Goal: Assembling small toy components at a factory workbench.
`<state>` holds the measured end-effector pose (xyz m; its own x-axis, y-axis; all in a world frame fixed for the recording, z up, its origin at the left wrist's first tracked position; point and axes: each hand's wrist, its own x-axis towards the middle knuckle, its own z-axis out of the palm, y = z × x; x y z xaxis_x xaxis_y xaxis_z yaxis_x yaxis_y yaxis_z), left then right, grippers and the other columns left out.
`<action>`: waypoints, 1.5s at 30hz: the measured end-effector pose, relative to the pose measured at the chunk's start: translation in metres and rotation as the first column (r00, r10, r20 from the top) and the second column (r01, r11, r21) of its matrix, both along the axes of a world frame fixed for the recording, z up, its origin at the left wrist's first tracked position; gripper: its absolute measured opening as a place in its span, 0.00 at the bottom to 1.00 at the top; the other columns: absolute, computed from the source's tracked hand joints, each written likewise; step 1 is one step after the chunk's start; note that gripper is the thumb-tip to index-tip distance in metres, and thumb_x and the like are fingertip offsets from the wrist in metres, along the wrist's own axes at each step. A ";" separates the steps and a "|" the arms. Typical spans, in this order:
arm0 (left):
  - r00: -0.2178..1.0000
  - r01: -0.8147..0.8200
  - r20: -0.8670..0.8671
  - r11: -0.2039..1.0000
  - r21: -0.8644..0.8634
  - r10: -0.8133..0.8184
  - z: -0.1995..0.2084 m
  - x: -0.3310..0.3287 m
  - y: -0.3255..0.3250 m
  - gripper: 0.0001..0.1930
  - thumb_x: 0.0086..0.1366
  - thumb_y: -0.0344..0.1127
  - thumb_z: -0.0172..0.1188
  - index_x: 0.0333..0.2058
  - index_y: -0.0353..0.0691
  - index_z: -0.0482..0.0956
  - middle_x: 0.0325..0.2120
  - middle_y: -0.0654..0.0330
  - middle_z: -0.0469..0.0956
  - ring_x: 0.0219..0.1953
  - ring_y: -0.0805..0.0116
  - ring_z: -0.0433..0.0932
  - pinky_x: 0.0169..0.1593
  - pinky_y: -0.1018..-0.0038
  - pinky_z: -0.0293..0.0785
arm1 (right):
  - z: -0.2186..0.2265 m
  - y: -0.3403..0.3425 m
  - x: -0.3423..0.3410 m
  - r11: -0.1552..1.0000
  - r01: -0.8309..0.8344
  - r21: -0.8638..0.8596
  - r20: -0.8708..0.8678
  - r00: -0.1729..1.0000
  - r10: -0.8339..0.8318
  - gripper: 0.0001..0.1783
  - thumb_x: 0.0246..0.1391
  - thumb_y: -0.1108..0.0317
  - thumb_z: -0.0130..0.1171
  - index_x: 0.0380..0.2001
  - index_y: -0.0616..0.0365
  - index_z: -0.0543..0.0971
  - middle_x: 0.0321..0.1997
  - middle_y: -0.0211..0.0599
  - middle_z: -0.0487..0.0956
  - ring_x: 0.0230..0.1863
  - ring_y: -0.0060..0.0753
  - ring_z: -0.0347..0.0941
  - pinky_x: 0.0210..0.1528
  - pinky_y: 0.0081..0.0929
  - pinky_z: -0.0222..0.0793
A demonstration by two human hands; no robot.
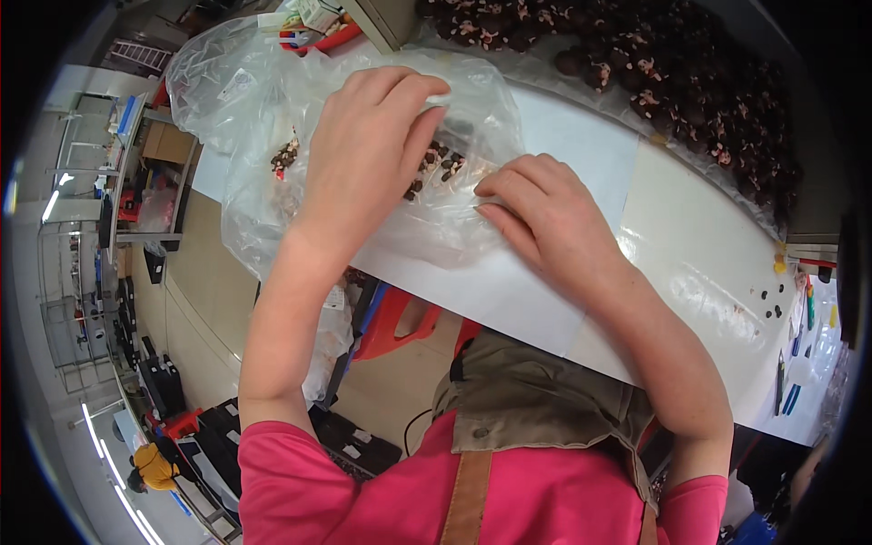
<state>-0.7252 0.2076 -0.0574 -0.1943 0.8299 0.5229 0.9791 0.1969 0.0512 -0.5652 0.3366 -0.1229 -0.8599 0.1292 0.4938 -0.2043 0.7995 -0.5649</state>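
A large clear plastic bag lies crumpled on the white work table in front of me. Inside it show small dark brown pieces with pale bits on them. My left hand reaches over the bag's middle, its fingers curled toward the thumb on the film. At the bag's right edge, my right hand has thumb and fingers closed on the plastic. The left hand and wrist cover part of the bag's contents.
Many dark brown pieces with pinkish bits are heaped on plastic film at the back right. Several small dark bits and hand tools lie at the table's right end. A red stool stands below the table. Far left, a person in yellow bends over.
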 end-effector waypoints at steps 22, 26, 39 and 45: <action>0.927 0.053 0.372 0.965 -0.257 0.049 -0.069 -0.074 -0.118 0.11 0.62 0.35 0.59 0.43 0.43 0.78 0.29 0.59 0.77 0.33 0.60 0.77 0.36 0.67 0.72 | -0.039 -0.103 -0.086 0.975 0.151 0.163 0.060 0.985 -0.163 0.11 0.50 0.66 0.64 0.28 0.61 0.74 0.35 0.40 0.73 0.36 0.45 0.70 0.39 0.38 0.66; 0.937 0.023 0.343 0.967 -0.255 0.068 -0.067 -0.077 -0.136 0.15 0.61 0.38 0.60 0.47 0.47 0.77 0.29 0.60 0.75 0.30 0.63 0.75 0.34 0.68 0.71 | -0.037 -0.109 -0.087 0.939 0.172 0.298 0.011 0.983 -0.183 0.09 0.48 0.64 0.64 0.29 0.56 0.76 0.33 0.35 0.72 0.36 0.40 0.71 0.37 0.37 0.65; 0.904 0.029 0.419 0.968 -0.249 0.081 -0.067 -0.036 -0.136 0.11 0.62 0.35 0.57 0.43 0.43 0.78 0.31 0.58 0.79 0.31 0.58 0.77 0.36 0.66 0.72 | -0.037 -0.123 -0.053 0.942 0.158 0.298 0.052 0.982 -0.181 0.08 0.52 0.70 0.60 0.38 0.50 0.78 0.35 0.32 0.73 0.34 0.39 0.69 0.39 0.32 0.65; 0.940 -0.057 0.311 0.964 -0.261 0.139 -0.043 -0.024 -0.175 0.09 0.61 0.32 0.57 0.40 0.42 0.77 0.31 0.56 0.79 0.36 0.53 0.77 0.39 0.62 0.72 | -0.008 -0.160 -0.038 0.915 0.226 0.333 -0.008 0.971 -0.237 0.05 0.54 0.70 0.58 0.35 0.53 0.77 0.36 0.32 0.73 0.38 0.37 0.71 0.41 0.31 0.63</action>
